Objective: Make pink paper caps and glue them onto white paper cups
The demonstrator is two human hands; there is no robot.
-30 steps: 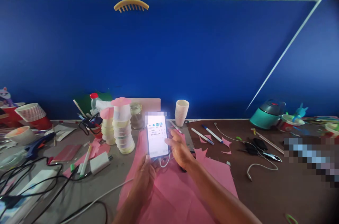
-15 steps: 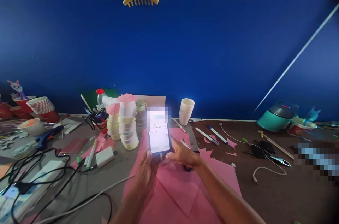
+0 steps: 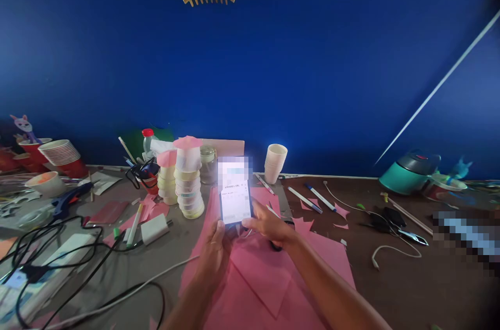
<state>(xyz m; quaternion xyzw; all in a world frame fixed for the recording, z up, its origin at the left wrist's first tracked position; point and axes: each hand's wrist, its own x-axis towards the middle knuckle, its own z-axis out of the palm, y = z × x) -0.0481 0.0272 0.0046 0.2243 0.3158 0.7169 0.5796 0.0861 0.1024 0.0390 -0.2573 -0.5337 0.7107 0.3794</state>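
Observation:
A smartphone [image 3: 235, 206] with a bright white screen is held upright over the middle of the desk; its upper part is blurred out. My left hand [image 3: 216, 246] grips its lower left corner, the thumb at the bottom edge. Around the lower right side closes my right hand [image 3: 267, 223], its thumb by the bottom of the screen. Both sets of fingers are partly hidden behind the phone. Beneath my forearms lie sheets of pink paper [image 3: 261, 288]. Black scissor-like handles [image 3: 276, 245] show just under my right hand.
Stacked paper cups topped with pink paper [image 3: 188, 176] stand left of the phone, a white cup stack [image 3: 275, 163] behind it. Black cables [image 3: 78, 262] and a charger [image 3: 154, 229] lie left. Markers [image 3: 320, 198], a thin white cord [image 3: 396, 246] and a teal container [image 3: 408, 174] are right.
My right thumb has shifted slightly left along the phone's bottom edge. The phone stays in both hands, and the camera view has tilted a little.

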